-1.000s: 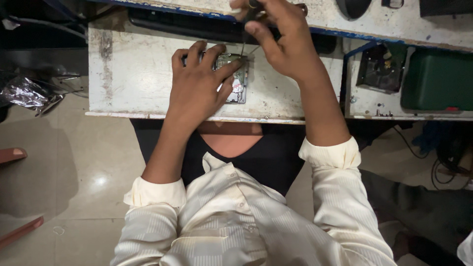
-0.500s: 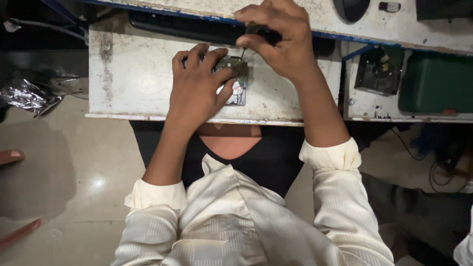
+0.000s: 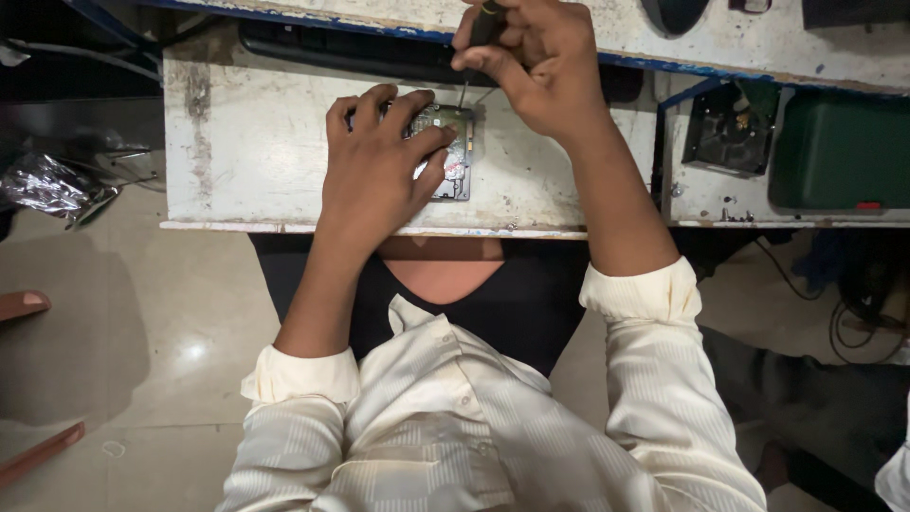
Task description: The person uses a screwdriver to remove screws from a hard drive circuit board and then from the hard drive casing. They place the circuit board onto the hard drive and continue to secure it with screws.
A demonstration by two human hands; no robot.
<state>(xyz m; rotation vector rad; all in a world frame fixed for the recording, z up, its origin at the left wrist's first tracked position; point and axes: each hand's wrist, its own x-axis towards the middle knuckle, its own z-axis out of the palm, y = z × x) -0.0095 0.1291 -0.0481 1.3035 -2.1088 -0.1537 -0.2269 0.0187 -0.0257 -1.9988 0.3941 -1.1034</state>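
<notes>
The hard drive [image 3: 447, 156] lies flat on the white surface [image 3: 256, 142], near its front edge, pinned under the left hand [image 3: 374, 171] with fingers spread open. The right hand [image 3: 536, 62], just behind the drive, has its fingers wrapped around a screwdriver [image 3: 471, 57], tip at the drive's far corner. Best to keep the shaft upright and press firmly so the tip doesn't slip.

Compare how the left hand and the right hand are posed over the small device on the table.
The left hand lies flat, fingers spread, pressing on the small device; the right hand is raised and curled in a closed grip around a screwdriver. The left hand covers most of the device; the right reaches it only through the tool's tip at its far corner. Both have cream sleeves rolled up.
</notes>
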